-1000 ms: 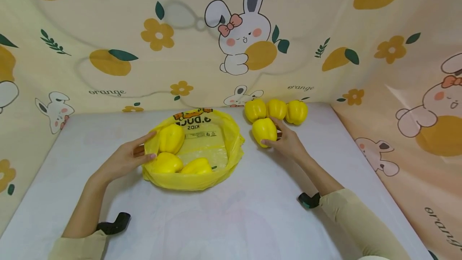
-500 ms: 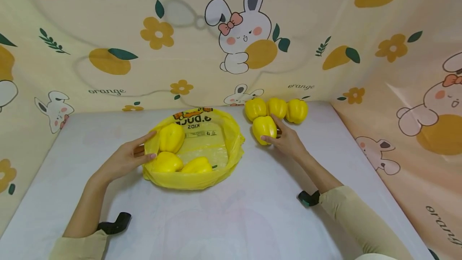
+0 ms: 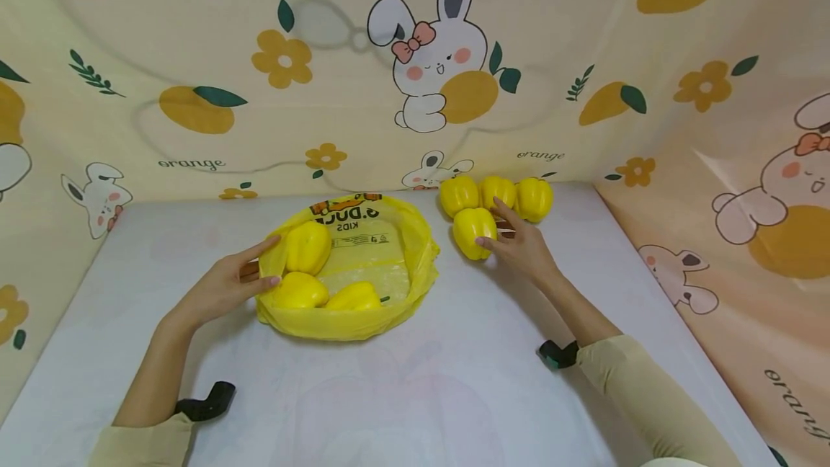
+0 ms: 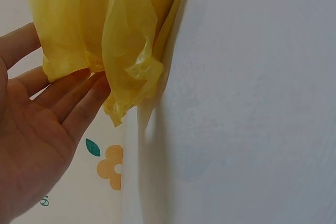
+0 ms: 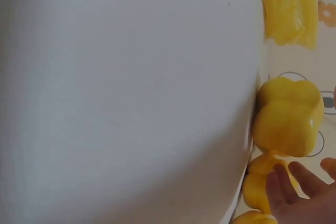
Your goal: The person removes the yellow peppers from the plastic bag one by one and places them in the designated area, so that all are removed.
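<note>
The left hand (image 3: 223, 283) holds the left rim of a yellow plastic bag (image 3: 363, 323) lying with its mouth spread wide, its fingers against the bag wall (image 4: 73, 30) in the left wrist view. Inside the bag are three yellow bell peppers, one upright (image 3: 308, 247) and two in front (image 3: 298, 291) (image 3: 355, 297). To the right, the right hand (image 3: 521, 243) has its fingers spread beside a yellow bell pepper (image 3: 475, 233) standing on the table. A gap shows between the fingers and that bell pepper (image 5: 289, 116) in the right wrist view.
Three more yellow bell peppers (image 3: 459, 197) (image 3: 498, 193) (image 3: 534, 199) stand in a row behind, near the back wall. A printed cloth (image 3: 545, 34) with rabbits rises around the white table (image 3: 402, 395). Black wrist devices (image 3: 206, 401) (image 3: 559, 354) sit on both forearms.
The right hand has loosened from the front bell pepper and shifted slightly right, its fingers spreading. That bell pepper stands just in front of the row. The left hand and bag look unchanged.
</note>
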Motion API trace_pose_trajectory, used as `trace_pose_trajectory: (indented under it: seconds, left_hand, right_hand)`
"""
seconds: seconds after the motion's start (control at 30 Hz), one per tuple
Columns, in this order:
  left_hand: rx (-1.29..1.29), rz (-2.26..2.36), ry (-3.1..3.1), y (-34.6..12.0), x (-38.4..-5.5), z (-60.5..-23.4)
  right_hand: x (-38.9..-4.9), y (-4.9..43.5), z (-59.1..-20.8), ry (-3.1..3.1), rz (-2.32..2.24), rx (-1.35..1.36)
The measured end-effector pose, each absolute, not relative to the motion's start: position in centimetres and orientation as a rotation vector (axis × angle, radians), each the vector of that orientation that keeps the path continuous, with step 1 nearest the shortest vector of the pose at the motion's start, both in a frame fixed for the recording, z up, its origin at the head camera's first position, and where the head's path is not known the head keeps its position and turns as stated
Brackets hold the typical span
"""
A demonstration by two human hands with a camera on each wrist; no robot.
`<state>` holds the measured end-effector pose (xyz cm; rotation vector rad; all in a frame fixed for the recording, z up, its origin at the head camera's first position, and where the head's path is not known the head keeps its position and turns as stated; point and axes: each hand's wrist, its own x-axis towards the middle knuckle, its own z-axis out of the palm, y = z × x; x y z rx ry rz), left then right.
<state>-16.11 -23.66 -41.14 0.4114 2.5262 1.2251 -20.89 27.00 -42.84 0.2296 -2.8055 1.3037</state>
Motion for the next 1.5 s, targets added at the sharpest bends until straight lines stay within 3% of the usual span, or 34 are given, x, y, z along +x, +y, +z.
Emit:
trace_pose_trajectory:
  seconds: [1.5]
  left_hand:
    - [0.436, 1.267, 2.513, -23.8, -16.0, -41.6]
  right_hand:
    - [-19.2, 18.5, -40.0, -2.48, 1.401, 0.812]
